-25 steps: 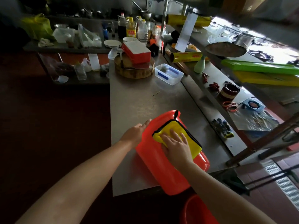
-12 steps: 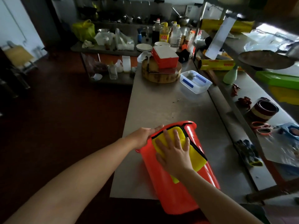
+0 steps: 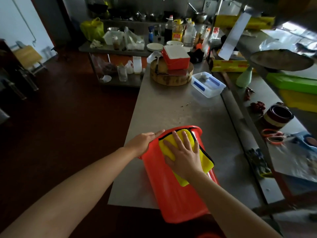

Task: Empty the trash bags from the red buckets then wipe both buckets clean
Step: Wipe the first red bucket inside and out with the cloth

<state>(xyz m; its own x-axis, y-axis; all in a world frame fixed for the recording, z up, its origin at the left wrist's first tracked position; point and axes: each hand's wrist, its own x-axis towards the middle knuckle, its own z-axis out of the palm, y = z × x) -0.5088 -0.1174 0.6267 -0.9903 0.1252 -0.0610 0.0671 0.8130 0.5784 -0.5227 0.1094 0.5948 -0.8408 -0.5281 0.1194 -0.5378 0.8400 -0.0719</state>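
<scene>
A red bucket [image 3: 176, 196] lies on its side on the steel table [image 3: 171, 110], its base overhanging the near edge. A yellow cloth [image 3: 206, 159] with a black border is spread over its upper side near the rim. My right hand [image 3: 184, 156] presses flat on the cloth with fingers spread. My left hand [image 3: 145, 140] rests on the bucket's left side by the rim, fingers straight. A second red bucket's edge [image 3: 208, 235] shows at the bottom of the frame.
Farther along the table sit a clear plastic box [image 3: 208, 85], a round wooden chopping block [image 3: 171, 74] and a red container [image 3: 175, 57]. Bottles and plates crowd the far end. A cluttered shelf with scissors [image 3: 272, 136] runs along the right. Dark floor lies left.
My right hand and the cloth have slid toward the bucket's rim. The bucket has turned slightly on the table, and the view has swung left.
</scene>
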